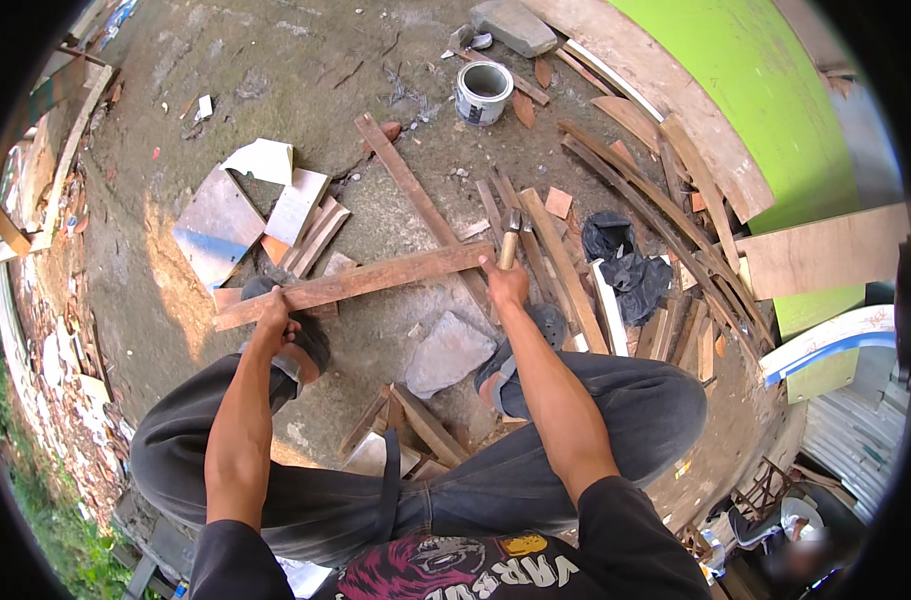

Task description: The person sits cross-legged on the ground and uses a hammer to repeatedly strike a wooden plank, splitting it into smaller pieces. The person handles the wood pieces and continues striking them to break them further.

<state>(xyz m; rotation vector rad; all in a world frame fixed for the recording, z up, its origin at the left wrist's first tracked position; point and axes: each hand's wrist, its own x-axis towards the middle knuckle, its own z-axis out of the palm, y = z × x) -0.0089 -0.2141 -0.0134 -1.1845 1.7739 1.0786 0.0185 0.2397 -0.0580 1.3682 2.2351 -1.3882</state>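
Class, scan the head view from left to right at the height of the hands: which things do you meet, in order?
Flat grey panel → left hand on the long wooden plank → right hand holding a hammer → black plastic bag → green wall.

Plank (360, 282): long, reddish, rough, lying ~level on ground w/ slight tilt. Hammer (510, 238): upright at plank's right end.

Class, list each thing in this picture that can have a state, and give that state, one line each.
Wooden plank: lying flat across another board, held down at its left end.
Left hand: closed on the plank's left end.
Right hand: gripping the hammer handle.
Hammer: upright, head by the plank's right end.
Paint can: upright, lid off.
Black plastic bag: crumpled on the scrap wood.
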